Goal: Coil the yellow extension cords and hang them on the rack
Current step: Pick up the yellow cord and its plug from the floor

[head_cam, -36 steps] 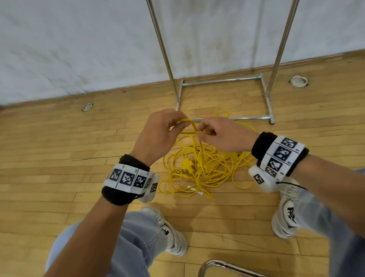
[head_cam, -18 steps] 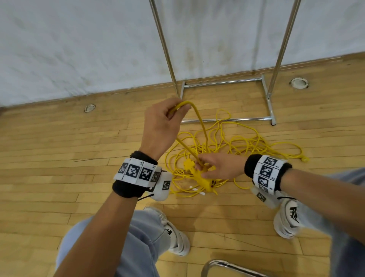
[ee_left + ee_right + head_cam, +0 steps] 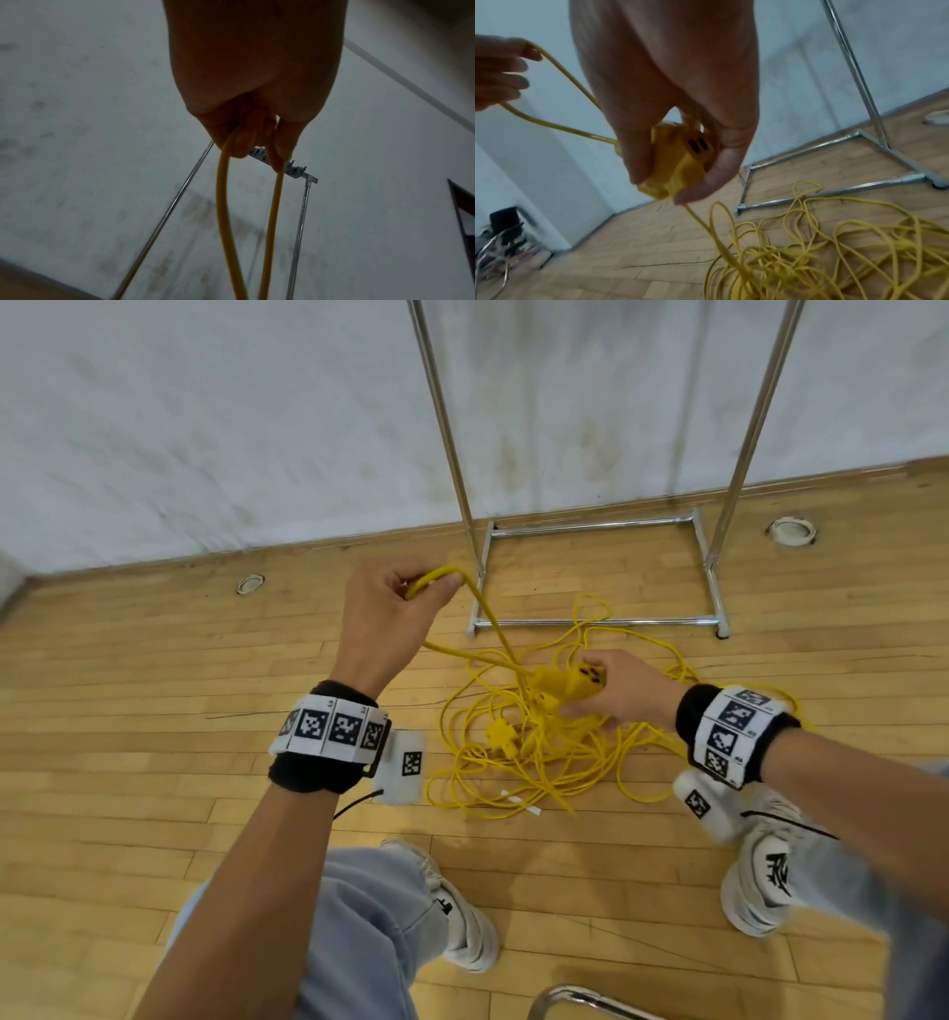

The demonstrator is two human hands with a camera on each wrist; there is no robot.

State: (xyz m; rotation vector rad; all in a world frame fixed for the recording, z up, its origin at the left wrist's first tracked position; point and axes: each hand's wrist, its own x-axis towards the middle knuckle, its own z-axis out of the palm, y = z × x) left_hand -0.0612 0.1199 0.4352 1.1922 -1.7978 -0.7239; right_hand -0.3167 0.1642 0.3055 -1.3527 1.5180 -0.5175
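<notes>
Lying in a loose tangle on the wooden floor (image 3: 128, 762): yellow extension cords (image 3: 544, 762), just near of the rack's base frame, between the person's two shoes.

Socket block (image 3: 575, 683), yellow, dark slots showing: lifted above the tangle, clasped between thumb and curled fingers of the right hand (image 3: 621, 690). One cord runs from it down into the heap; the right wrist view shows the same clasp (image 3: 680, 162).

Cord loop (image 3: 436, 580): a bend of yellow cord raised to the left and farther off, pinched by the left hand (image 3: 385, 618), fingers curled round it. Two strands drop from that hand toward the socket block; the left wrist view shows both strands hanging from the closed fingers (image 3: 246, 140).

Plug (image 3: 500, 737), yellow: lying within the tangle on the floor.

Rack (image 3: 601, 621), chrome tubing: rectangular base on the floor at the far side, two uprights rising against the white wall (image 3: 205, 428). Hook bar at its top seen in the left wrist view.

Shoes, white: left (image 3: 462, 927) near centre, right (image 3: 765, 880) at right.

Round floor fittings: one far left (image 3: 250, 583), one far right (image 3: 792, 531).
</notes>
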